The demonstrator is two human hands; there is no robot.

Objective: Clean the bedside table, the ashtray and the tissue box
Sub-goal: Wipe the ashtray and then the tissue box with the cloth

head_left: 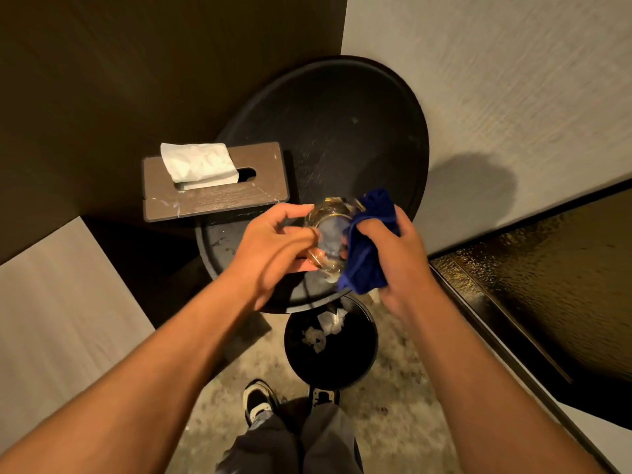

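A clear glass ashtray (330,230) is held up over the near edge of the round black bedside table (345,131). My left hand (273,248) grips its left rim. My right hand (400,254) holds a blue cloth (369,248) pressed against the ashtray's right side. On the table's left side stands a brown wooden tissue box (219,196), with a white tissue (200,162) sticking out of its slot. The tabletop shows pale streaks and specks.
A black waste bin (355,357) with crumpled paper inside stands on the speckled floor just below the table. My shoes are right behind it. A dark panel lies to the left, a pale wall to the right, and a glossy dark surface at far right.
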